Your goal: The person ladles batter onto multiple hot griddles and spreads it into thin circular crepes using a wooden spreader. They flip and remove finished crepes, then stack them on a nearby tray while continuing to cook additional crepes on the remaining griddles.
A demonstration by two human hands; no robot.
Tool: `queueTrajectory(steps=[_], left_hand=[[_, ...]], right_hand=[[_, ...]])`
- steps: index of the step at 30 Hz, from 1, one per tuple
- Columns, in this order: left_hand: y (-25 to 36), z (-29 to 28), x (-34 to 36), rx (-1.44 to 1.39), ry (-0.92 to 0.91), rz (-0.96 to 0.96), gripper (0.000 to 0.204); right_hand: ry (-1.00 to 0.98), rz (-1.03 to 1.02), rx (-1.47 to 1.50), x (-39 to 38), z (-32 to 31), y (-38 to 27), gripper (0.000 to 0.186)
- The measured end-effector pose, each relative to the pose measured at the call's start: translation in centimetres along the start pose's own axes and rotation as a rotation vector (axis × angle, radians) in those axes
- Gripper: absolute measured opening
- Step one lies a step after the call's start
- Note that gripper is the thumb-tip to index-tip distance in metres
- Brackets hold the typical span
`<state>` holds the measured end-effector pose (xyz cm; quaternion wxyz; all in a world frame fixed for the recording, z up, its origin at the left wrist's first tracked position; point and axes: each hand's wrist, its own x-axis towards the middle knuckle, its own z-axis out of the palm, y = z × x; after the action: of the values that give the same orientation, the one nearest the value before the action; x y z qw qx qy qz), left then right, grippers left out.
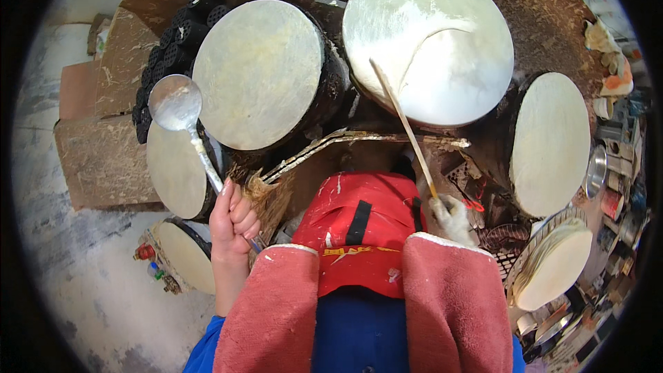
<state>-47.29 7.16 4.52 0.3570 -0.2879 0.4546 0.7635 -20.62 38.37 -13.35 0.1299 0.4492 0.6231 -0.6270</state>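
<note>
My left hand point(233, 217) is closed round the handle of a metal ladle point(175, 100). The ladle is raised, and its bowl is smeared white. My right hand point(452, 217), in a whitish glove, grips the lower end of a thin wooden stick point(404, 121). The stick's far tip reaches over the near left part of a large round griddle point(362, 0) at the back. Wet white batter point(459, 62) coats much of that griddle, with a curved ridge across it. Left of it stands another large round griddle point(259, 72) with a dry, pale, mottled face.
More pale round tops stand at the left point(176, 173), lower left point(188, 259) and right point(552, 145). Black honeycomb coal briquettes point(183, 31) are stacked at the back left. A pile of thin pale rounds point(556, 269) sits on a wire basket at the right, near bowls and pans.
</note>
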Motion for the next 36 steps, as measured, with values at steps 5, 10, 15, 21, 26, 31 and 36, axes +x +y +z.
queueTrajectory(steps=[5, 10, 15, 21, 26, 31, 36], left_hand=[[3.1, -4.8, -1.5, -0.01, -0.022, 0.037, 0.039], [5.1, -8.4, -2.5, -0.029, -0.081, 0.041, 0.039], [6.2, -11.3, -2.3, -0.058, -0.067, 0.012, 0.039], [7.3, -12.7, -2.2, -0.079, -0.057, 0.011, 0.04], [8.0, -12.9, -1.4, -0.032, -0.107, -0.016, 0.04], [8.3, -12.6, -0.6, 0.007, -0.159, -0.047, 0.04], [7.9, -11.5, -0.7, 0.041, -0.135, -0.015, 0.04]], right_hand=[[0.098, -0.189, 0.626, 2.6, 13.3, -10.0, 0.016], [0.228, -0.354, 0.884, 9.6, 22.4, -16.2, 0.015], [0.304, -0.077, 1.005, 6.2, 22.1, -13.4, 0.023], [0.343, -0.135, 1.11, 6.2, 23.3, -15.2, 0.031], [0.282, -0.051, 0.951, 7.3, 23.7, -17.4, 0.031], [0.378, -0.037, 1.048, 4.6, 18.0, -16.7, 0.033], [0.403, -0.071, 1.144, 4.6, 14.4, -15.5, 0.038]])
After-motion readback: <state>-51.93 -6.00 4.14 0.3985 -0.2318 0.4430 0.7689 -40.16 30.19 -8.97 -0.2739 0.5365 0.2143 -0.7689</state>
